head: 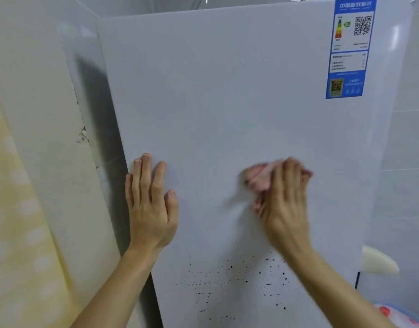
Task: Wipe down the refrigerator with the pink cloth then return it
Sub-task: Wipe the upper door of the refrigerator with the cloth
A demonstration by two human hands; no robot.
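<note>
The pink cloth point(259, 177) is bunched under the right hand point(284, 197), whose fingers curl over it and press it to the middle of the refrigerator point(227, 102) door. The left hand point(150, 204) lies flat and spread near the door's left edge. Dark specks point(236, 282) remain lower down, so wiping looks partway done; returning the cloth is still ahead.

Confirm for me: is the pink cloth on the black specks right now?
No, the right hand holds the pink cloth against the fridge door above the black specks, not on them.
</note>
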